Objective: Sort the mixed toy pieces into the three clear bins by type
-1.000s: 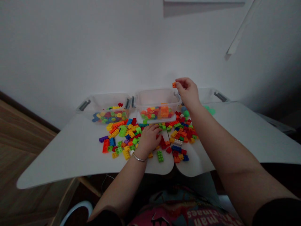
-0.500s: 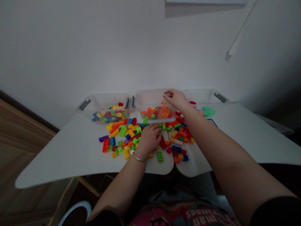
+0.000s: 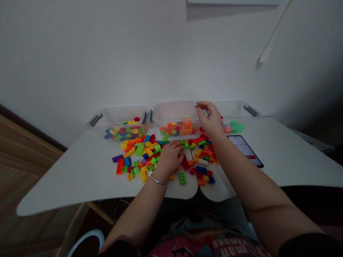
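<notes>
My left hand [image 3: 169, 157] rests knuckles-up on a heap of coloured toy bricks [image 3: 139, 155] on the white table [image 3: 80, 171]. Its fingers curl down onto the bricks and hide whatever is under them. A bracelet circles that wrist. My right hand [image 3: 211, 119] hovers by the right rim of the middle clear bin [image 3: 177, 109], fingers loosely bent and apart, with nothing in them. That bin holds orange, red and green bricks [image 3: 184, 127]. More bricks [image 3: 205, 157] lie under my right forearm.
A left clear bin [image 3: 118, 114] holds mixed round pieces. A third bin [image 3: 235, 107] stands at the right, with green and pink pieces [image 3: 233, 126] beside it. A phone [image 3: 245, 150] with its screen lit lies right of my arm. The wall stands directly behind the bins.
My right hand held a small orange brick high above the middle bin, came down over the bin, and now sits back at its right rim without the brick. The phone has become visible.
</notes>
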`<state>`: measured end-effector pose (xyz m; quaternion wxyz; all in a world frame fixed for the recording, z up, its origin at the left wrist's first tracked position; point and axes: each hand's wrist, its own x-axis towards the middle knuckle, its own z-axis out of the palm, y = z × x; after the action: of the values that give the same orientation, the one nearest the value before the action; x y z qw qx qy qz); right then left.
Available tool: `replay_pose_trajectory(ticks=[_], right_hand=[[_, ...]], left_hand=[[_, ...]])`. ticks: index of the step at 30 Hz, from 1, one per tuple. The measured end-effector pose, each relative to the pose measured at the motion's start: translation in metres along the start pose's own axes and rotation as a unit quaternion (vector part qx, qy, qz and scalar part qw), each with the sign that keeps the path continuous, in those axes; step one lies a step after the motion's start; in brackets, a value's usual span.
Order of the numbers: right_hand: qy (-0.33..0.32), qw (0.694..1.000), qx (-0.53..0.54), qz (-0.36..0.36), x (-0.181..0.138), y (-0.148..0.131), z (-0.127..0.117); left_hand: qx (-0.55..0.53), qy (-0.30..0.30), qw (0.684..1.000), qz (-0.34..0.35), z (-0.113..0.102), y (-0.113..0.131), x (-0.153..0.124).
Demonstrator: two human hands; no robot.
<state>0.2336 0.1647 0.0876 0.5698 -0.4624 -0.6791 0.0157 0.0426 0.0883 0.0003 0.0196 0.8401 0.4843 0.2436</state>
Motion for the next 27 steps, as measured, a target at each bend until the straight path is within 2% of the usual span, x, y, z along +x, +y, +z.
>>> replay_pose_trajectory(ticks=[2,4,9,13,22,27], right_hand=[[0.013,1.000,0.017,0.013,-0.020,-0.001,-0.010],[-0.011,0.999,0.019,0.042,-0.041,0.002,-0.018],[-0.171,0.982,-0.067,0.053,-0.089,0.025,-0.026],[-0.253,0.957,-0.137,0.032,-0.108,0.034,-0.019],[-0.273,0.936,-0.220,0.024,-0.114,0.022,-0.005],[-0.260,0.939,-0.223,0.033,-0.116,0.023,-0.004]], left_hand=[[0.000,-0.001,1.000,-0.002,0.000,0.001,0.000],[0.000,-0.003,1.000,-0.004,0.000,0.001,0.000],[-0.001,-0.007,1.000,0.001,0.001,0.000,0.001],[0.001,-0.012,1.000,0.004,0.002,-0.001,0.002],[-0.004,-0.013,1.000,0.001,0.001,-0.002,0.002],[-0.007,-0.013,1.000,0.003,0.001,-0.001,0.002]])
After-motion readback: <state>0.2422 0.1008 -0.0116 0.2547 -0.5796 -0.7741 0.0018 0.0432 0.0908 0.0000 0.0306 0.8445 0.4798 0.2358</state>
